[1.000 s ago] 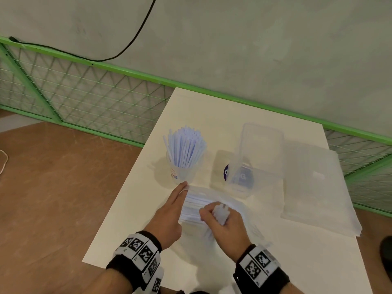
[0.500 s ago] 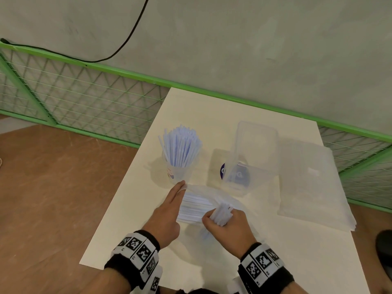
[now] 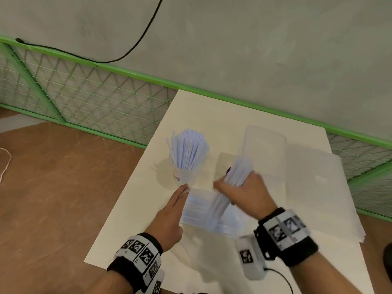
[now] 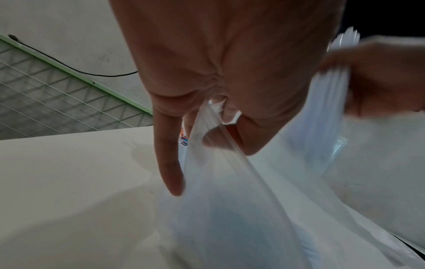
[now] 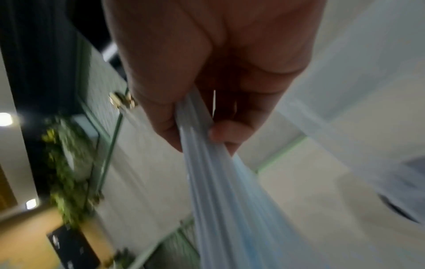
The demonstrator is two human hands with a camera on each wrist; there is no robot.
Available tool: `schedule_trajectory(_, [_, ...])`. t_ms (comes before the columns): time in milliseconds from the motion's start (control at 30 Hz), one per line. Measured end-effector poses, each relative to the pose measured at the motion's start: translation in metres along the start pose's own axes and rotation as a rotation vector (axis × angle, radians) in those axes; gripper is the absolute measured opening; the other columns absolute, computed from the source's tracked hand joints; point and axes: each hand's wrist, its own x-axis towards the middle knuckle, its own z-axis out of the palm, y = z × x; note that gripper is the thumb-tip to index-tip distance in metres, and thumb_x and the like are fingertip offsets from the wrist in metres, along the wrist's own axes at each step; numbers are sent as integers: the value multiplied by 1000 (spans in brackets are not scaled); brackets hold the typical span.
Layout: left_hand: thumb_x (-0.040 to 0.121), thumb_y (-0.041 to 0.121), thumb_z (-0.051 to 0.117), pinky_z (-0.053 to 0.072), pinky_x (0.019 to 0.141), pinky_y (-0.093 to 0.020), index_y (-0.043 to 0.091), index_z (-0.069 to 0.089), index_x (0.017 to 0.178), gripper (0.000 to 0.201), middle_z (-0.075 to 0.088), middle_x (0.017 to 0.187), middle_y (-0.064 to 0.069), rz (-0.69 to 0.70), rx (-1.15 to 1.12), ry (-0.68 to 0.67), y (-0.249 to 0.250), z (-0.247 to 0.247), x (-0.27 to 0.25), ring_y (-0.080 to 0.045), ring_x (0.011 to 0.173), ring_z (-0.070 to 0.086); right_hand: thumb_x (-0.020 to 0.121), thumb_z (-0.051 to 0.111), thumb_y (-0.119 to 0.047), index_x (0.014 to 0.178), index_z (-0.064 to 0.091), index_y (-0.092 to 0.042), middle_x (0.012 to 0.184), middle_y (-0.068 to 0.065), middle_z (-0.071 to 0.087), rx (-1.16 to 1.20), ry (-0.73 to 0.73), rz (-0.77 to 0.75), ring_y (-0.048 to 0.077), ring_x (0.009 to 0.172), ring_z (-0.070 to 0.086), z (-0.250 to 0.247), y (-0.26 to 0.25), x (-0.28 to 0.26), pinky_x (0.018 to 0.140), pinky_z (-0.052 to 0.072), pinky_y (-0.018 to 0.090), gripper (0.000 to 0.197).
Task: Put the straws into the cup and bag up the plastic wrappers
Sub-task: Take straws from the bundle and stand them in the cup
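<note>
A clear cup (image 3: 184, 175) packed with pale blue straws (image 3: 187, 149) stands at the table's left. In front of it lies a clear plastic wrapper (image 3: 196, 209) with straws still inside. My left hand (image 3: 184, 189) pinches the wrapper's open edge (image 4: 220, 131) between thumb and fingers, its index finger (image 4: 171, 163) straight. My right hand (image 3: 237, 185) grips a bundle of straws (image 3: 240, 169) tilted up above the wrapper, to the right of the cup. The bundle (image 5: 216, 178) runs out of my right fist (image 5: 197, 131); the picture is blurred.
A clear plastic box (image 3: 265, 145) stands behind my right hand, a dark blue object partly hidden at its base. A stack of clear bags (image 3: 318, 187) lies at the right. The white table (image 3: 201, 115) ends close on the left; a green mesh fence (image 3: 84, 102) runs behind.
My right hand has pulled a bundle of straws out of the wrapper and raised it up and to the right. My left hand has stayed on the wrapper's edge.
</note>
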Motion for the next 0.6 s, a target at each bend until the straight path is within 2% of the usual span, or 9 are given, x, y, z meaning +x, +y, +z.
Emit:
schedule_trajectory(100, [70, -18, 38, 41, 104, -23, 28, 13, 152, 98, -9, 148, 40, -8, -4, -8, -1, 0, -2, -6, 137, 34, 75, 78, -18, 69, 74, -12, 69, 3, 73, 170, 130, -50, 18, 56, 67, -22, -45, 25, 54, 54, 31, 10])
schedule_trajectory(233, [69, -17, 36, 38, 107, -22, 27, 12, 152, 97, -7, 153, 33, -9, -2, -5, 4, -1, -4, -5, 138, 32, 75, 76, -20, 70, 75, -14, 70, 0, 74, 180, 235, -102, 17, 56, 68, -16, -74, 62, 58, 58, 32, 8])
schedule_trajectory(333, [71, -17, 37, 32, 109, -16, 28, 12, 152, 96, -6, 154, 30, -4, 2, 6, 4, -3, -4, -1, 142, 23, 76, 74, -26, 70, 73, -12, 69, 2, 73, 95, 224, -99, 15, 58, 68, 1, -77, 85, 67, 60, 36, 14])
schedule_trajectory(467, [74, -17, 38, 31, 111, -21, 27, 11, 153, 94, -6, 156, 26, -14, 7, 24, 5, -6, -5, -1, 143, 20, 81, 71, -33, 83, 74, -5, 83, 6, 74, -68, 151, -123, 19, 77, 70, 22, -67, 106, 77, 57, 38, 28])
schedule_trajectory(533, [75, -16, 39, 31, 110, -18, 25, 10, 153, 94, -6, 157, 25, -16, 17, 28, 7, -7, -4, 0, 143, 18, 81, 72, -36, 87, 74, -8, 88, 2, 74, -98, 106, -124, 16, 83, 68, 33, -55, 115, 80, 56, 37, 28])
schedule_trajectory(600, [75, -16, 39, 31, 108, -17, 24, 9, 154, 93, -7, 157, 24, -17, 25, 31, 8, -7, -4, 0, 143, 18, 72, 77, -48, 96, 71, -16, 99, -3, 70, -148, 89, -150, 15, 95, 65, 43, -43, 121, 86, 54, 39, 41])
